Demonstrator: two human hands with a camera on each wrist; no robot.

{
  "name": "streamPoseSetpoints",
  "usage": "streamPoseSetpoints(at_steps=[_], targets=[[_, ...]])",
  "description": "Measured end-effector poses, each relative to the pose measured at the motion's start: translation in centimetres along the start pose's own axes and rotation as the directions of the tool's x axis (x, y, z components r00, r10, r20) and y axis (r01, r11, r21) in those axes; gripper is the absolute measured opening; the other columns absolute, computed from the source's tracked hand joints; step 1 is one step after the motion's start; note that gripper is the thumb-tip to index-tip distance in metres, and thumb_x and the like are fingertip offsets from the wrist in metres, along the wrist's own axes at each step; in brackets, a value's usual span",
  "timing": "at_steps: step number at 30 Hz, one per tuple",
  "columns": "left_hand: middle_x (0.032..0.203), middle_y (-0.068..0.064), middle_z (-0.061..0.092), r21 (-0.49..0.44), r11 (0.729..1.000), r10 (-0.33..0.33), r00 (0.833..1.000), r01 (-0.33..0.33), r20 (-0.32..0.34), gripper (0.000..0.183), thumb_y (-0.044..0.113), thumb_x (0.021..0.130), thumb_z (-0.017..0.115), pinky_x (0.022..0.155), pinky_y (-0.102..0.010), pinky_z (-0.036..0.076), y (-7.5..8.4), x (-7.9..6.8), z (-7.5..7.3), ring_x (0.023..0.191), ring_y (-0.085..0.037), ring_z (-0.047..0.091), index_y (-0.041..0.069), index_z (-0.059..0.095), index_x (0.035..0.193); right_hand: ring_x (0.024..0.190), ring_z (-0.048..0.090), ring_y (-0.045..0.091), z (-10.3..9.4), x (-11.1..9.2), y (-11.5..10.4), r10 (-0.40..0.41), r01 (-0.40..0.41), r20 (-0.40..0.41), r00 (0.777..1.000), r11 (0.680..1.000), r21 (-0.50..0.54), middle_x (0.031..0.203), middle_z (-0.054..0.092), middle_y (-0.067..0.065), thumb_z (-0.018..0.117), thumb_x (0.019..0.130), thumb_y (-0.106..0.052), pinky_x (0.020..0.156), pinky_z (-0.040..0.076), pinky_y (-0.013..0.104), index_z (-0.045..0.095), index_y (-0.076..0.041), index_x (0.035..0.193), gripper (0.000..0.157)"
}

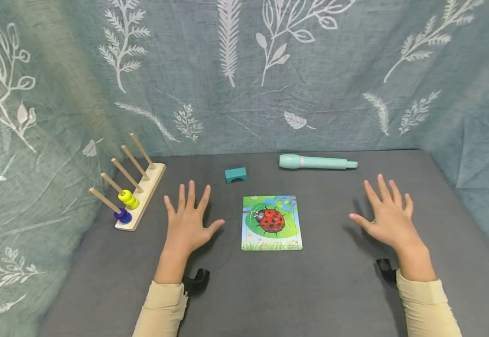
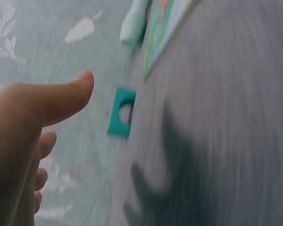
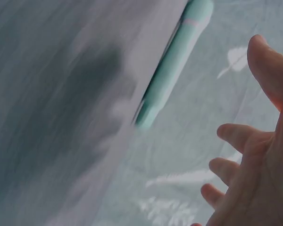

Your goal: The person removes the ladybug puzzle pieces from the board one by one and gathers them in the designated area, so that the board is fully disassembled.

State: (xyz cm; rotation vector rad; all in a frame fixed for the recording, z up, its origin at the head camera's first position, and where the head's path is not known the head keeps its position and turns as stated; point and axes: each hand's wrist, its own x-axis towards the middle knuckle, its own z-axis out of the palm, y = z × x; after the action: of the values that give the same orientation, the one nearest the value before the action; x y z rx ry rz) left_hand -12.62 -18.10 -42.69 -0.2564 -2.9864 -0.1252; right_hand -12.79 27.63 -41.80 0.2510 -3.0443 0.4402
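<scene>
My left hand (image 1: 186, 228) is spread with straight fingers over the left part of the table, holding nothing. It is between a wooden peg stand (image 1: 146, 197) and a square ladybug picture board (image 1: 250, 241). My right hand (image 1: 390, 219), also spread and holding nothing, is at the right, nearest to a mint-green tube (image 1: 324, 162) with a thicker left end. A teal arch block (image 1: 236, 174) sits behind the board; in the left wrist view the block (image 2: 115, 113) appears beyond the thumb. In the right wrist view the tube (image 3: 172, 66) lies past the fingers.
The peg stand has several upright pegs, with yellow rings (image 1: 129, 200) on one and blue-purple rings (image 1: 123, 216) on the front one. A grey-green curtain (image 1: 244, 117) with white leaf prints hangs along the back and sides of the dark grey table (image 1: 303, 290).
</scene>
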Motion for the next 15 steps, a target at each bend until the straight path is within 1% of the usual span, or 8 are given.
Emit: streamPoseSetpoints(at_steps=[2,4,7,9,11,13,15], targets=[[0.159,-0.019,0.008,-0.01,1.0,0.029,1.0,-0.028,0.008,0.092,0.066,0.082,0.056,0.112,-0.071,0.002,1.2,0.7,0.2,0.146,-0.041,0.003,0.021,0.018,0.154,0.144,-0.001,0.045,0.3,0.7,-1.2,-0.031,0.031,0.01,0.999,0.999,0.02,0.158,0.0,0.021,0.054,0.088,-0.061,0.107,0.001,0.073,0.015,-0.01,0.153,0.092],[0.159,-0.018,0.008,-0.023,0.998,0.066,0.998,-0.066,0.017,0.092,0.066,0.083,0.056,0.113,-0.069,0.003,2.5,1.4,0.4,0.146,-0.04,0.004,0.021,0.018,0.154,0.143,0.004,0.045,0.8,1.5,-2.3,-0.066,0.066,0.013,0.998,0.997,0.036,0.158,0.003,0.021,0.056,0.087,-0.058,0.108,0.004,0.072,0.018,-0.008,0.153,0.091],[0.159,-0.016,0.007,-0.08,0.988,0.133,0.989,-0.128,0.06,0.089,0.064,0.085,0.055,0.115,-0.066,0.002,4.7,2.4,0.8,0.146,-0.038,0.004,0.021,0.017,0.154,0.142,0.012,0.045,1.8,2.6,-3.9,-0.136,0.135,0.02,0.99,0.989,0.066,0.157,0.012,0.021,0.062,0.086,-0.052,0.108,0.013,0.07,0.025,-0.004,0.15,0.089],[0.159,-0.015,0.008,-0.124,0.978,0.181,0.979,-0.168,0.096,0.087,0.061,0.087,0.055,0.117,-0.064,0.002,6.1,2.9,1.3,0.147,-0.036,0.005,0.02,0.017,0.154,0.141,0.017,0.045,2.5,3.3,-5.1,-0.193,0.188,0.038,0.98,0.975,0.115,0.156,0.016,0.021,0.065,0.086,-0.046,0.109,0.017,0.068,0.027,-0.001,0.149,0.086],[0.159,-0.016,0.009,-0.184,0.961,0.23,0.965,-0.205,0.129,0.084,0.056,0.089,0.055,0.118,-0.061,0.004,7.4,3.3,1.7,0.147,-0.034,0.006,0.017,0.019,0.153,0.14,0.02,0.043,3.2,4.0,-6.2,-0.247,0.23,0.069,0.967,0.955,0.189,0.155,0.02,0.021,0.067,0.086,-0.041,0.11,0.022,0.065,0.028,0.001,0.148,0.084],[0.159,-0.016,0.009,-0.25,0.943,0.265,0.95,-0.22,0.163,0.081,0.052,0.091,0.056,0.12,-0.057,0.005,8.6,3.7,2.2,0.147,-0.031,0.006,0.015,0.019,0.153,0.14,0.023,0.042,3.7,4.5,-7.2,-0.287,0.25,0.106,0.952,0.929,0.274,0.154,0.025,0.021,0.067,0.087,-0.037,0.111,0.025,0.062,0.029,0.002,0.147,0.081],[0.159,-0.015,0.01,-0.33,0.918,0.29,0.939,-0.218,0.186,0.078,0.047,0.092,0.056,0.121,-0.052,0.007,9.6,4.1,2.6,0.148,-0.028,0.007,0.011,0.021,0.152,0.139,0.028,0.042,4.2,5.0,-8.2,-0.312,0.252,0.141,0.94,0.909,0.331,0.151,0.031,0.022,0.067,0.088,-0.034,0.112,0.028,0.059,0.031,0.003,0.146,0.078]])
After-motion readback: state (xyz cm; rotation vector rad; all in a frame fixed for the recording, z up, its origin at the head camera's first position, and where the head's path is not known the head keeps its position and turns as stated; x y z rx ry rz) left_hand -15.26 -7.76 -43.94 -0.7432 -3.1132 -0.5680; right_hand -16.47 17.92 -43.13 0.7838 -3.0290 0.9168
